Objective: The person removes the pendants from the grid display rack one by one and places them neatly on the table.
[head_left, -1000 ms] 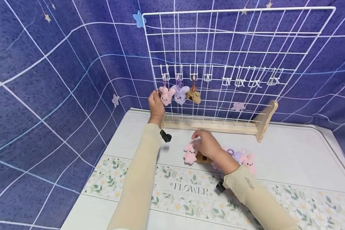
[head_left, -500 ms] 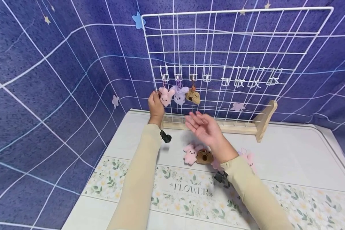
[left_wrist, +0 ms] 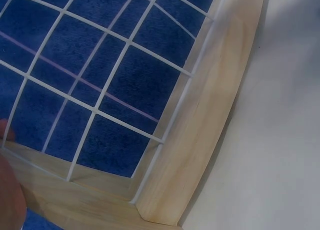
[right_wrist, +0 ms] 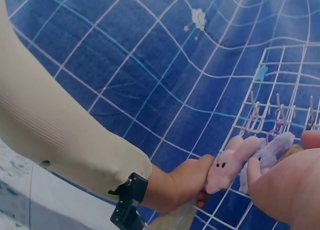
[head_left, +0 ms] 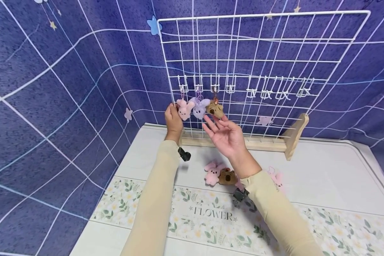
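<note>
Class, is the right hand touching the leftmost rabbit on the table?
Apart: the head view shows bare table between the right hand and that rabbit.

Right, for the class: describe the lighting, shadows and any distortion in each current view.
Head: bright, soft shadow beside the right sleeve on the tabletop; left wrist: dimmer, the rack's wooden foot looking bowed, perhaps by the lens; right wrist: softer, the right hand looming large.

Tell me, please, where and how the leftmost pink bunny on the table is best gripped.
I'd probably pinch the pink bunny round its body, from above and left: it lies face up, that side free, while the brown plush crowds its right.
</note>
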Available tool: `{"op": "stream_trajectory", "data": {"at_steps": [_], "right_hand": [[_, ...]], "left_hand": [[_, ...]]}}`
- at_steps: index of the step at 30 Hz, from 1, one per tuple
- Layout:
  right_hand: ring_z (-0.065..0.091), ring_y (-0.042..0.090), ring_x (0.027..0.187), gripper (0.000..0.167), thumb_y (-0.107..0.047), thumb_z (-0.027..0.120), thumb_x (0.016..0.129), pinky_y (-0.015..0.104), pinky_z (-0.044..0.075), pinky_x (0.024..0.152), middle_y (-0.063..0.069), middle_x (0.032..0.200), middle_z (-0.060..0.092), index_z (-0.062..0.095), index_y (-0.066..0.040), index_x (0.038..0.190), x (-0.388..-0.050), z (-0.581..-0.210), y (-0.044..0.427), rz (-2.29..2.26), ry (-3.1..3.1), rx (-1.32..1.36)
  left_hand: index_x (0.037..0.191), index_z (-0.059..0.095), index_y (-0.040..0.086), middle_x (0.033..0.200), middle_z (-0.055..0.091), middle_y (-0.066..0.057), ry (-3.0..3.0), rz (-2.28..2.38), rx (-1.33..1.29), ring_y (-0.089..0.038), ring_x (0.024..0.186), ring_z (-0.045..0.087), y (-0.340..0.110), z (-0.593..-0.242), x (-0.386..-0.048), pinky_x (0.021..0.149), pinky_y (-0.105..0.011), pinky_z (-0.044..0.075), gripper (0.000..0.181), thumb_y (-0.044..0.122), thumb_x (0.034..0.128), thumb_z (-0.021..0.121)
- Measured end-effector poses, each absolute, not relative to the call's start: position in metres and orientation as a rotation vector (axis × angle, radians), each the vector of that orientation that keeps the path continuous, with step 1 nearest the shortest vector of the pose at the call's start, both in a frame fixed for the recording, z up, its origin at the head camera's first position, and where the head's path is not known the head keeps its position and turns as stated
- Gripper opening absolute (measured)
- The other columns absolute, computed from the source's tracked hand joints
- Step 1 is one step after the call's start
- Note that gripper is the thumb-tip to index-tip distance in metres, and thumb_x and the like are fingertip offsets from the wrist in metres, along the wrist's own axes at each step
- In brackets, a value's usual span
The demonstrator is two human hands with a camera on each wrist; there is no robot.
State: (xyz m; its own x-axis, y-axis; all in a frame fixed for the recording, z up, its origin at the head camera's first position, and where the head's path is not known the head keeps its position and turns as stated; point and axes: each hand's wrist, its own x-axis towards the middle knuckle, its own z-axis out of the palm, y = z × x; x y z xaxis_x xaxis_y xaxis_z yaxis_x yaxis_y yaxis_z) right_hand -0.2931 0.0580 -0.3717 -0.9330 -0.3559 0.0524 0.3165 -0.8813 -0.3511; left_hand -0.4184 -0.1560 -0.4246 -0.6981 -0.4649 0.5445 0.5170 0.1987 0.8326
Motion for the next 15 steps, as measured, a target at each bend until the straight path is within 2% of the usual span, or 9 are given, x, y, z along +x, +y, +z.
{"op": "stream_trajectory", "data": {"at_steps": [2,4,6,8,11,13,15], "right_hand": [[0.033,0.036,0.16,0.032,-0.001,0.033,0.102,0.048,0.023,0.134,0.014,0.158,0.049,0.064,-0.01,0.108,-0.292,-0.371,0.058,-2.736,0.513,-0.21],[0.033,0.037,0.16,0.029,-0.001,0.035,0.102,0.047,0.025,0.133,0.016,0.151,0.055,0.063,-0.009,0.101,-0.291,-0.369,0.058,-2.727,0.565,-0.255],[0.039,0.037,0.156,0.025,-0.001,0.038,0.102,0.045,0.031,0.13,0.016,0.143,0.061,0.062,-0.01,0.101,-0.289,-0.367,0.058,-2.716,0.615,-0.28],[0.049,0.035,0.146,0.024,-0.002,0.041,0.102,0.041,0.041,0.124,0.014,0.134,0.064,0.062,-0.013,0.109,-0.287,-0.363,0.059,-2.699,0.678,-0.287],[0.06,0.027,0.123,0.031,-0.003,0.043,0.103,0.036,0.052,0.107,0.01,0.124,0.065,0.059,-0.018,0.124,-0.283,-0.358,0.06,-2.669,0.78,-0.273],[0.061,0.023,0.111,0.03,-0.005,0.043,0.104,0.034,0.054,0.098,0.008,0.121,0.065,0.058,-0.02,0.126,-0.281,-0.355,0.061,-2.647,0.847,-0.262],[0.062,0.021,0.108,0.026,-0.009,0.042,0.107,0.033,0.056,0.094,0.007,0.121,0.066,0.056,-0.022,0.125,-0.28,-0.352,0.06,-2.63,0.912,-0.247]], "left_hand": [[0.088,0.06,-0.002,0.083,0.054,0.004,-1.712,-1.601,-0.048,-0.007,0.08,0.051,-0.156,-0.425,-0.418,0.08,-0.022,0.043,0.038,0.015,0.1122,0.037],[0.089,0.06,-0.002,0.084,0.054,0.004,-1.722,-1.592,-0.046,-0.006,0.081,0.051,-0.156,-0.425,-0.418,0.081,-0.021,0.043,0.038,0.015,0.1122,0.037],[0.089,0.06,-0.002,0.084,0.054,0.004,-1.73,-1.582,-0.046,-0.006,0.081,0.051,-0.156,-0.425,-0.417,0.081,-0.02,0.043,0.037,0.015,0.112,0.036],[0.089,0.06,-0.002,0.084,0.054,0.004,-1.736,-1.574,-0.048,-0.006,0.08,0.051,-0.156,-0.425,-0.417,0.081,-0.02,0.043,0.037,0.015,0.1118,0.036],[0.088,0.06,-0.002,0.084,0.055,0.002,-1.737,-1.565,-0.053,-0.006,0.079,0.051,-0.156,-0.426,-0.417,0.08,-0.021,0.043,0.037,0.015,0.1112,0.036],[0.088,0.06,-0.002,0.084,0.055,0.001,-1.738,-1.56,-0.052,-0.006,0.08,0.051,-0.156,-0.426,-0.418,0.08,-0.022,0.044,0.037,0.015,0.1109,0.036],[0.089,0.06,-0.002,0.084,0.055,0.001,-1.738,-1.558,-0.049,-0.006,0.08,0.051,-0.157,-0.426,-0.418,0.081,-0.022,0.044,0.037,0.015,0.1109,0.036]]}}
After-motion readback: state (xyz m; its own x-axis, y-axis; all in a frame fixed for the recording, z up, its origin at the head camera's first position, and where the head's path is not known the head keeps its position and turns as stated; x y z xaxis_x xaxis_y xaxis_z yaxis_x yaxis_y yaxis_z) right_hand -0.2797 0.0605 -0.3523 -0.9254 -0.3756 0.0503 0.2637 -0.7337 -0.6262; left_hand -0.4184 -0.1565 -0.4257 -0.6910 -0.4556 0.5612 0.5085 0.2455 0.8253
